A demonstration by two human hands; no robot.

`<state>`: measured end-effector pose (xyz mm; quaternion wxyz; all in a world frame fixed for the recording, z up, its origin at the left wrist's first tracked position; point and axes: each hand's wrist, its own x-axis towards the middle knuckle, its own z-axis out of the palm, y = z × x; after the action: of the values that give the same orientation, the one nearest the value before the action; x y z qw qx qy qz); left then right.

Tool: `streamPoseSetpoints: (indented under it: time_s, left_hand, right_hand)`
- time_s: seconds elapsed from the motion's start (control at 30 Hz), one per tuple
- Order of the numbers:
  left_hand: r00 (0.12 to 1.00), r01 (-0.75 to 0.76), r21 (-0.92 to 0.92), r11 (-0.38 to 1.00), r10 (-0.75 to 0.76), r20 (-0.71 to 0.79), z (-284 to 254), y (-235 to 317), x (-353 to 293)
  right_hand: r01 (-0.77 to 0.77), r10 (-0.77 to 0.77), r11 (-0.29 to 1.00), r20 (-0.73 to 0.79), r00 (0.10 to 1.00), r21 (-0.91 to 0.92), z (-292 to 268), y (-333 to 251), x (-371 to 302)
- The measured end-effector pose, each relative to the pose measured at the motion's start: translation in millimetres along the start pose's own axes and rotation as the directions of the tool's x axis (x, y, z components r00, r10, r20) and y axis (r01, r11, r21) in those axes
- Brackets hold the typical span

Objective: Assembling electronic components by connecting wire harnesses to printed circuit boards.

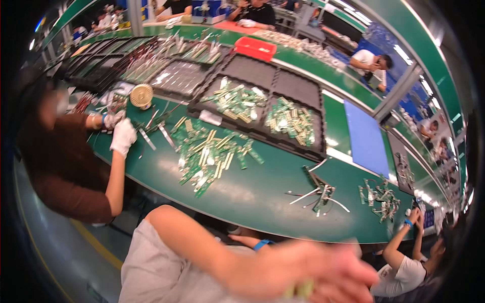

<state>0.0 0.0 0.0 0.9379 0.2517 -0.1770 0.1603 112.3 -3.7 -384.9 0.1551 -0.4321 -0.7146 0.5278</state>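
My left hand (303, 270) is large and blurred by motion at the lower edge, in front of my body. Its fingers stretch loosely to the right, clear of the table, with no held thing visible. A small yellow-green patch (303, 289) shows at its underside, too smeared to name. Behind it, below the table's edge, lies part of what looks like my right hand (243, 240), with a blue wristband (262, 244); its fingers are mostly hidden. Nearest on the green table are a few circuit boards with wires (321, 192) and a heap of green circuit board strips (207, 156).
Black trays (252, 132) hold more board strips behind the heap. A red bin (255, 49), a blue mat (365, 136) and a small beige fan (141, 96) stand around them. A co-worker's white-gloved hand (124, 136) works at left; another person (409, 257) sits at right beside wired boards (380, 199).
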Motion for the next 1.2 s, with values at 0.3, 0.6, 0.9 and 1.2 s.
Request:
streamPoseSetpoints:
  time_s: [0.3, 0.6, 0.9, 1.2]
  left_hand:
    - [0.998, 0.048, -0.170, 0.984, -0.055, -0.035, 37.1, -38.5, 27.9]
    - [0.994, 0.098, 0.235, 0.967, -0.108, 0.032, -17.1, -35.2, 16.5]
    - [0.725, 0.262, 0.483, 0.835, 0.160, -0.670, -122.5, -79.7, -133.2]
    - [0.291, 0.463, 0.280, 0.841, 0.154, -0.944, -204.4, -123.8, -154.7]
  right_hand:
    - [-0.004, -0.048, 0.940, -0.145, 0.988, -0.340, -25.8, 6.5, -22.0]
    - [-0.173, 0.187, 0.933, -0.013, 0.982, 0.316, 0.7, 15.8, -39.6]
    - [-0.216, 0.158, 0.906, 0.182, 0.971, 0.365, -6.7, 26.4, -39.3]
    - [-0.020, -0.005, 0.905, 0.058, 0.998, 0.425, -9.1, 26.6, -46.8]
